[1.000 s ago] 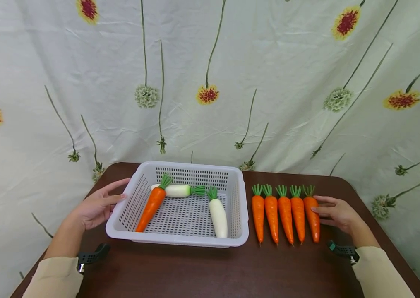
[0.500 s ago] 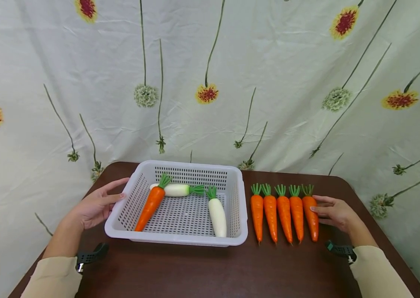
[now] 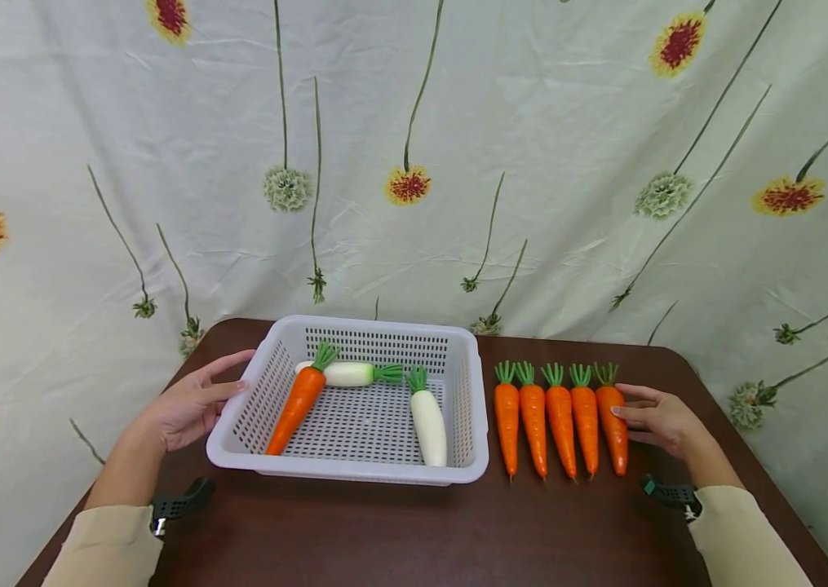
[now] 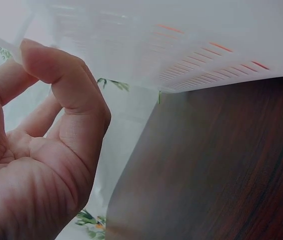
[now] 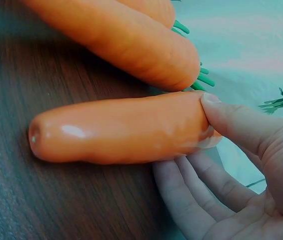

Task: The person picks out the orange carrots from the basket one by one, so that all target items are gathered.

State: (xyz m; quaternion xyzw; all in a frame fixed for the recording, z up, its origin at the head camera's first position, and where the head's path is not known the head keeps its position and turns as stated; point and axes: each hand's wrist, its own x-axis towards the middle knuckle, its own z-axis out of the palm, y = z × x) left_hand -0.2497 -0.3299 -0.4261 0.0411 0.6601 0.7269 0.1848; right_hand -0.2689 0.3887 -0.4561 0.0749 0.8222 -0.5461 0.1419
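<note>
A white perforated plastic basket (image 3: 347, 471) stands left of centre on the dark table. My left hand (image 3: 189, 408) holds its left rim, thumb at the edge; in the left wrist view the basket wall (image 4: 231, 35) rises beside the bent thumb. Inside are a carrot (image 3: 298, 412) with green tops, a white radish (image 3: 347, 374) lying crosswise and another white radish (image 3: 428, 428) near the right wall. My right hand (image 3: 670, 420) grips the rightmost carrot (image 3: 616, 448) of a row. In the right wrist view, the thumb (image 5: 231, 112) presses on this carrot's upper end while the fingers sit along its lower side.
Several more carrots (image 3: 562, 424) lie side by side between the basket and my right hand, green tops pointing away. A pale flowered cloth (image 3: 414, 244) hangs behind the brown table (image 3: 414, 530). Each wrist wears a dark strap (image 3: 182, 501).
The head view has shifted very slightly. Both hands keep their places, and the basket and carrots stay where they were.
</note>
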